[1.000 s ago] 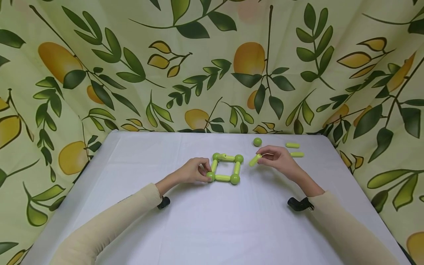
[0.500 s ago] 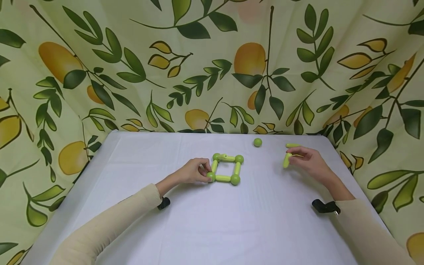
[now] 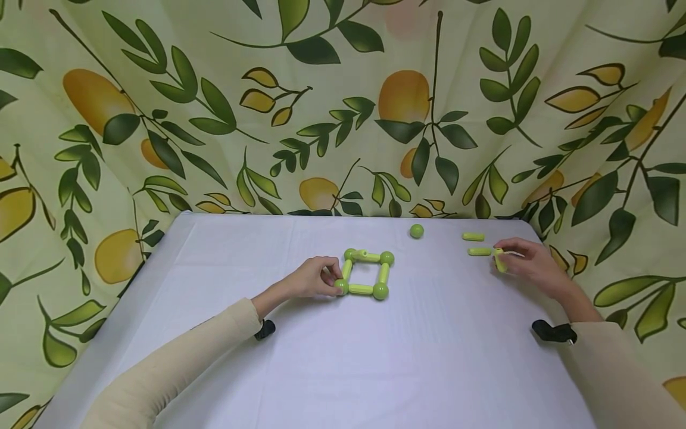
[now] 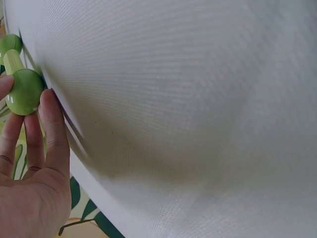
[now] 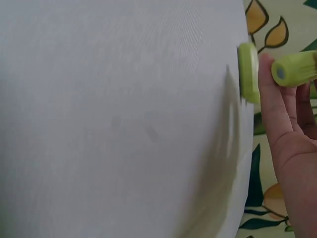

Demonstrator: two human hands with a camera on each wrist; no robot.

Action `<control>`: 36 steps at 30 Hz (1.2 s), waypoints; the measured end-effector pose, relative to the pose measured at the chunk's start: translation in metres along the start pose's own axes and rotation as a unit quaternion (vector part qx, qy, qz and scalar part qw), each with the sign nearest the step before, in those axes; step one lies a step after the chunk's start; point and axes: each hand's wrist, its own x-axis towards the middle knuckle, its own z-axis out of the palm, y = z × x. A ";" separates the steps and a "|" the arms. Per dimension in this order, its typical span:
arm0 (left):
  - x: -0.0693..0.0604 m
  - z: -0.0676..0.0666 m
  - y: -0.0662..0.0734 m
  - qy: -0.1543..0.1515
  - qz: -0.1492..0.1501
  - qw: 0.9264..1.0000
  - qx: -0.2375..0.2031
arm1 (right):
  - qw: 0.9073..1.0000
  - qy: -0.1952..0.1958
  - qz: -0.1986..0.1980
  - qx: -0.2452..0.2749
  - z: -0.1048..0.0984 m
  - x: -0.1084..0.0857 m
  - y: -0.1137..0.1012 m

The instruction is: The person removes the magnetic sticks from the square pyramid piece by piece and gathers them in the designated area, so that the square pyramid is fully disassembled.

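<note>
A square frame of light green rods [image 3: 361,289] and darker green balls [image 3: 380,291] lies on the white-covered table. One more rod [image 3: 360,254] juts from its far-left ball. My left hand [image 3: 315,277] pinches the near-left corner ball [image 3: 341,286]; in the left wrist view thumb and fingertips surround that ball [image 4: 26,92]. At the right, my right hand [image 3: 532,265] holds a loose green rod [image 3: 500,261] by thumb and fingers; its end faces the camera in the right wrist view [image 5: 297,69]. Just left of this hand lies another rod [image 3: 479,251].
Farther back on the table [image 3: 321,357] lie a second loose rod [image 3: 473,237] and a single green ball [image 3: 417,231]. A curtain [image 3: 343,107] printed with leaves and fruit stands behind the table and along both sides.
My right hand has moved right, away from the frame, carrying the held rod past the two loose rods. The left hand and the square frame have stayed put.
</note>
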 end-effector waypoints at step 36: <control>0.000 0.001 -0.002 0.005 0.013 1.000 0.006 | 0.994 -0.062 -0.057 -0.063 0.017 0.010 0.008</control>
